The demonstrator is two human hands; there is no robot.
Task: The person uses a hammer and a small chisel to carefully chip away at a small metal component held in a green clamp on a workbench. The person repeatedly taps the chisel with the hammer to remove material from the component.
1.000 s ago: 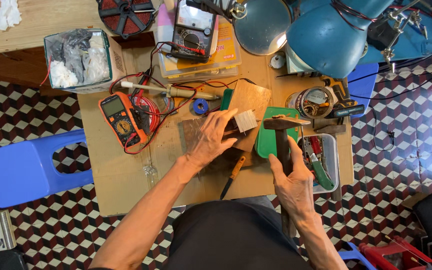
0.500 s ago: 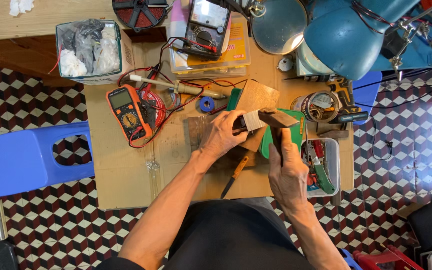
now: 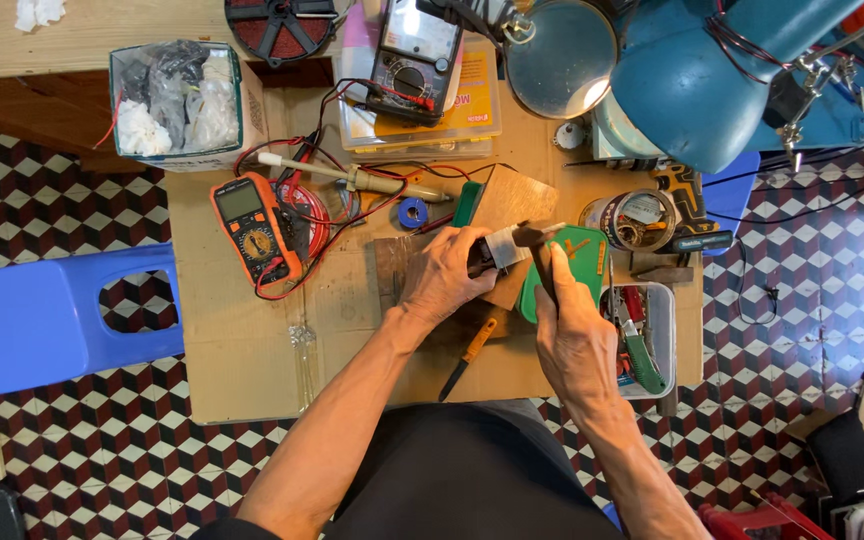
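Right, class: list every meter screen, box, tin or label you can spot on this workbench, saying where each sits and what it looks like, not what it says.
Orange multimeter: left of the hands, grey rectangular screen, round dial.
Black analogue meter: top centre, pale scale window, lying on the box below.
Flat yellow plastic box: under that meter, printed lid.
Open cardboard box: top left, holds crumpled bags.
Round tin: right, paper label.

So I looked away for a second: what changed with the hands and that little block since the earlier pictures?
The right hand brought its small hammer leftward, so its head now meets the small pale block that the left hand holds; a second ago they were apart. The left hand kept its grip. The orange meter, screwdriver and tool tray lie as before.
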